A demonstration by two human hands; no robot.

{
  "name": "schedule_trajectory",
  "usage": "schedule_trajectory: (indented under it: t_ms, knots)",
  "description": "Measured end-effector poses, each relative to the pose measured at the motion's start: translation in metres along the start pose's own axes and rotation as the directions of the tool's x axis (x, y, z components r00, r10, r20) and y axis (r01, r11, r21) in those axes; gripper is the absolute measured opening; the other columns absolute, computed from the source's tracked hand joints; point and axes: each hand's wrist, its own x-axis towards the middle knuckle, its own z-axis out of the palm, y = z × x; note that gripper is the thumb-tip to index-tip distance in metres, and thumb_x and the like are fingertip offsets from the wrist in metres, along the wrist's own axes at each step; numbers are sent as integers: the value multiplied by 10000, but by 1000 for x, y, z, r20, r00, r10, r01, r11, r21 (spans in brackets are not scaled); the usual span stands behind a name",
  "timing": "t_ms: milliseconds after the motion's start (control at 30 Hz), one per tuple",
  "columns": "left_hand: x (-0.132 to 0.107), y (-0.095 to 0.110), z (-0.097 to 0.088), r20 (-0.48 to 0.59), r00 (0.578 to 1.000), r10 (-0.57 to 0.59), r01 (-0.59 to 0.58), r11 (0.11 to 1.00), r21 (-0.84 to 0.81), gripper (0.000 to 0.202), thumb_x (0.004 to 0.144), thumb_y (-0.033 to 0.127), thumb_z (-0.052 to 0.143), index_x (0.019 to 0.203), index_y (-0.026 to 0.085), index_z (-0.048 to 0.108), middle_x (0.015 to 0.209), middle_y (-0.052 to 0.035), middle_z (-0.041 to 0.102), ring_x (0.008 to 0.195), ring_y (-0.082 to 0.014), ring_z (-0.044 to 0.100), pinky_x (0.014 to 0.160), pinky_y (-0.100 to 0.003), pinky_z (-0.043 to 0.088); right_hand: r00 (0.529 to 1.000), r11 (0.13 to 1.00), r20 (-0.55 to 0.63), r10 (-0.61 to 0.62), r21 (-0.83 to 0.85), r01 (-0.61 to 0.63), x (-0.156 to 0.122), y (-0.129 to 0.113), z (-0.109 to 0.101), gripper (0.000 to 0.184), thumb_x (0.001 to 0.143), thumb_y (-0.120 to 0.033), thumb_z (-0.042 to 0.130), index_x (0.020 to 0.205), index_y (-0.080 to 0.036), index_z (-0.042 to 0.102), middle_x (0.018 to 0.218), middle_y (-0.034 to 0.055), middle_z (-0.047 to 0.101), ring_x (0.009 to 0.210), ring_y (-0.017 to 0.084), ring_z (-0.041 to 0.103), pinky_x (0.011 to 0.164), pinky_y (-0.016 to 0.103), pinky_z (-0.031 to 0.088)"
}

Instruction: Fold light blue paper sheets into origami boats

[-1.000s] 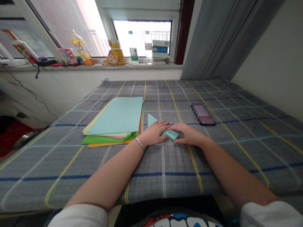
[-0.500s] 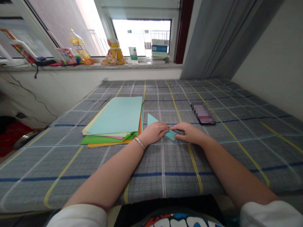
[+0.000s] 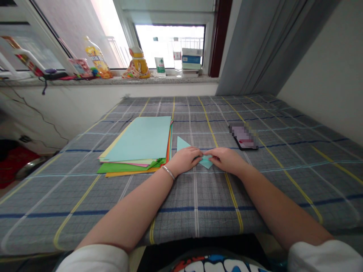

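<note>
a stack of coloured paper (image 3: 136, 143) is lying left of the hands, and a blurred phone (image 3: 243, 136) is lying farther right, both on a plaid bed sheet (image 3: 198, 215). a folded aqua paper (image 3: 205, 161) is sitting between the left hand (image 3: 184, 159) and right hand (image 3: 227, 159), partly covered, one point sticking out far left; the fingers (image 3: 195, 151) are pressing on it, not clenching.

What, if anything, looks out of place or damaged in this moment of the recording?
The green sheet in the stack of coloured paper has a bent, creased corner, just beside the left hand. It stands out because the sheets around it lie flat, though they are fanned unevenly. Nothing looks spilled.
</note>
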Motion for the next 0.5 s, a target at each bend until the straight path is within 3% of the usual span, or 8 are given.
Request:
schedule_trajectory:
  t_ms: [167, 367, 500]
  knots:
    - [0, 3, 1, 8, 997, -79, 78, 994, 80, 207, 945, 271, 451, 1043, 196, 618, 994, -55, 682, 963, -191, 630, 867, -312, 484, 993, 993, -35, 116, -23, -117, -1, -6, -2, 208, 834, -176, 512, 1014, -215, 609, 810, 11, 673, 691, 151, 604, 636, 253, 423]
    - [0, 2, 6, -22, 982, -189, 190, 979, 69, 234, 949, 271, 437, 1074, 208, 624, 981, -47, 699, 926, -188, 656, 835, -298, 495, 994, 993, 16, -105, 57, 104, -6, -3, -4, 112, 802, -184, 551, 849, -230, 641, 1277, 43, 551, 942, 165, 619, 806, 291, 467]
    - [0, 1, 7, -29, 966, -255, 256, 966, 31, 244, 946, 298, 441, 1055, 205, 638, 955, -38, 717, 862, -191, 675, 767, -289, 505, 991, 992, 55, -122, 21, 121, -8, 1, -5, 225, 722, -188, 631, 935, -255, 662, 1332, 42, 519, 1013, 200, 613, 860, 334, 474]
